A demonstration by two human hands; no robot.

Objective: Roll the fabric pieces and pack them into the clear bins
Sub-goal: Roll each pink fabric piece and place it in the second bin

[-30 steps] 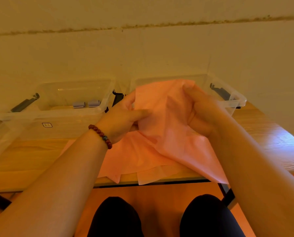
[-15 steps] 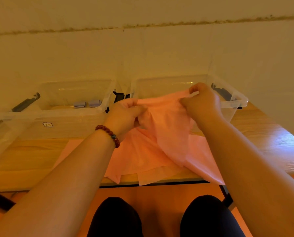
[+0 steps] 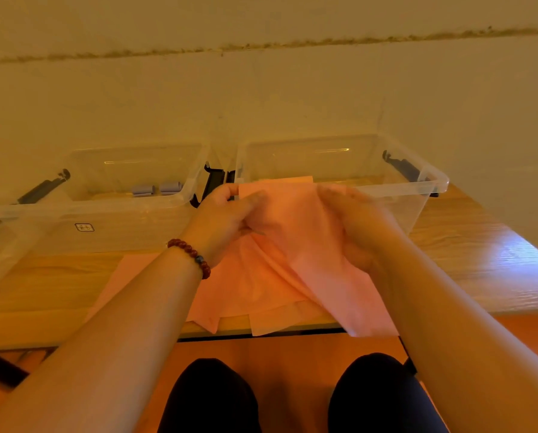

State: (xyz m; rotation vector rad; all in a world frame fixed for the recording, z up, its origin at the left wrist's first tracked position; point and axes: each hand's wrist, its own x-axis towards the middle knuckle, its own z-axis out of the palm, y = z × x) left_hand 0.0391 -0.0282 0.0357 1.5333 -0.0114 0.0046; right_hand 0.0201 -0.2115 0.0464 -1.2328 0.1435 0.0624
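A thin pink fabric piece (image 3: pixel 295 226) is held up in front of the right clear bin (image 3: pixel 430 195). My left hand (image 3: pixel 227 220), with a red bead bracelet on its wrist, grips the fabric's upper left edge. My right hand (image 3: pixel 352 220) grips its upper right part, with fabric draped over the fingers. More pink fabric pieces (image 3: pixel 255 292) lie stacked on the wooden table (image 3: pixel 42 285) below and hang over its front edge. The left clear bin (image 3: pixel 130 214) holds two small grey-blue rolls (image 3: pixel 156 189) at its far side.
Both bins stand side by side against the pale wall, with black latches (image 3: pixel 213 182) between them and at their outer ends. The table's front edge runs just below the fabric stack. My dark-clothed knees (image 3: pixel 292 398) show under the table, above an orange floor.
Both hands have shifted along the top edge of the pink fabric and lowered slightly. The fabric's top edge is now spread flatter between them.
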